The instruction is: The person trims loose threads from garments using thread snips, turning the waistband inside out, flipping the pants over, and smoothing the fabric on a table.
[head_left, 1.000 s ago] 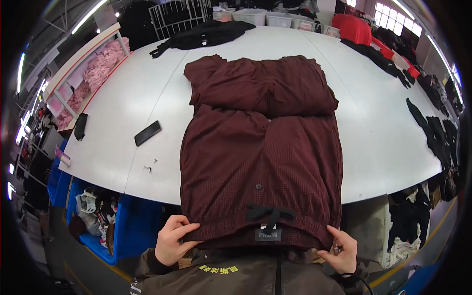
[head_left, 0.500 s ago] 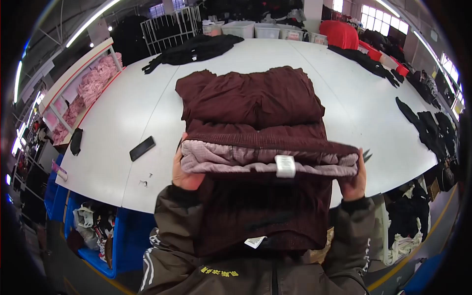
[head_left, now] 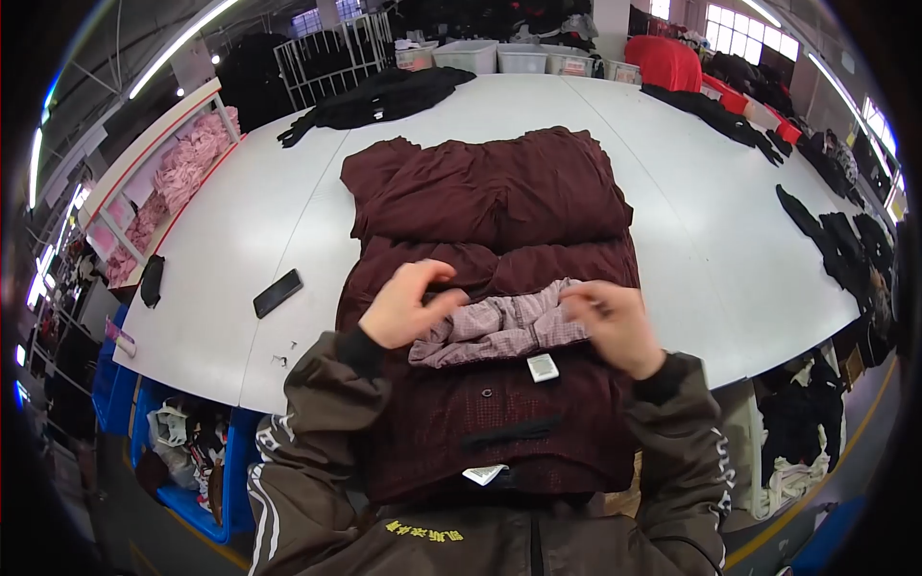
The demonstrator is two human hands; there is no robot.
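A pile of maroon garments lies on the table in front of me, several layers overlapping. On the nearest one, the waistband is gathered and its pale pinkish checked lining shows, with a white label below it. My left hand is over the left end of the lining, thumb and fingers apart, holding nothing visible. At the right end, my right hand has curled fingers at the lining's edge; they are blurred, so a grip cannot be made out. Another white label lies near my body.
A black phone lies on the white table, left of the pile. Black garments lie at the back and right. Pink cloth fills a rack at left. Blue bins stand below the front edge.
The waistband, stretched wide between both hands before, is now lower and gathered narrower. Both hands moved inward. The pointed dark blades beside the right hand no longer show.
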